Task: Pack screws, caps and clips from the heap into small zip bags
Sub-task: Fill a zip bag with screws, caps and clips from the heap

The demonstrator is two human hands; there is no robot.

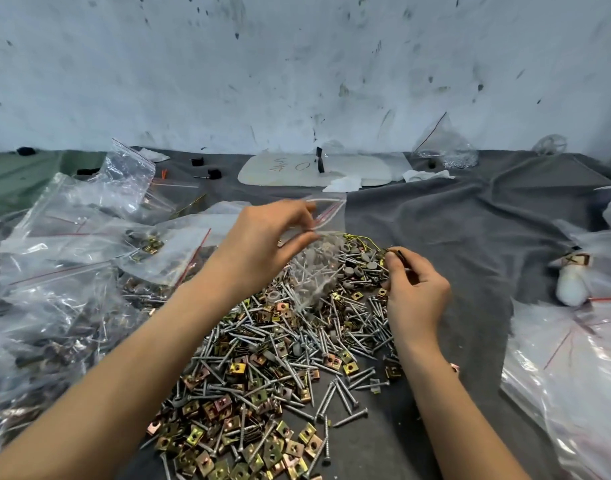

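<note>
A heap [280, 362] of silver screws, brass-coloured square clips and grey caps covers the middle of a grey cloth. Above its far end my left hand [266, 237] pinches the red-striped mouth of a small clear zip bag [316, 268], which hangs down with several screws and caps inside. To the right of the bag, my right hand [413, 289] pinches a small dark part, probably a clip, between thumb and fingertips just over the heap's far right edge.
Filled zip bags [65, 271] pile up on the left. More clear bags [574, 368] lie at the right edge. A white flat board [297, 169] lies at the back by the stained wall. The grey cloth [453, 216] is wrinkled to the right of the heap.
</note>
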